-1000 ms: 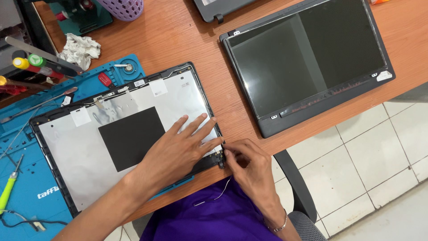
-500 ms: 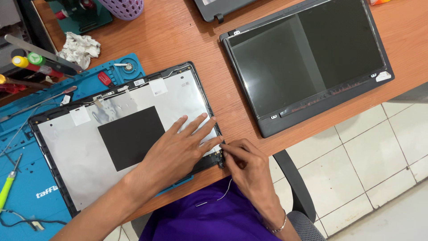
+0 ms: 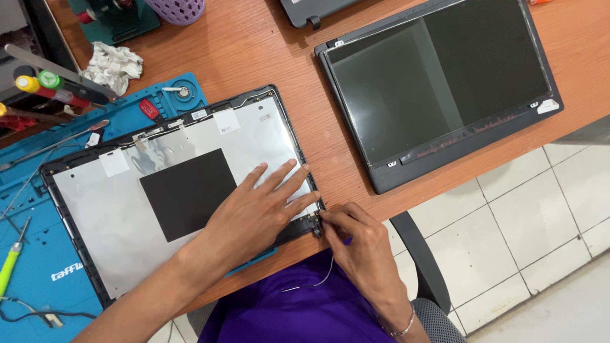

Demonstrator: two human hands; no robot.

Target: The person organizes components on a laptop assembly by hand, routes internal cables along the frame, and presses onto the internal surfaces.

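A laptop lid back cover (image 3: 159,190), lined with silver foil and a black square patch, lies inside-up on a blue work mat (image 3: 38,254). My left hand (image 3: 257,213) rests flat on its near right part, fingers spread. My right hand (image 3: 359,244) pinches at the cover's near right corner, by the hinge area (image 3: 316,222). A thin grey wire (image 3: 321,276) hangs from that corner over my purple shirt.
A laptop screen panel in its dark frame (image 3: 438,89) lies to the right on the wooden table (image 3: 254,44). Screwdrivers (image 3: 44,86), a crumpled cloth (image 3: 111,63) and a purple basket (image 3: 175,7) sit at the far left. A green-handled tool (image 3: 9,267) lies on the mat. The table edge and tiled floor are near right.
Both hands stay at the cover's near right corner; my right hand's fingers have shifted only slightly there.
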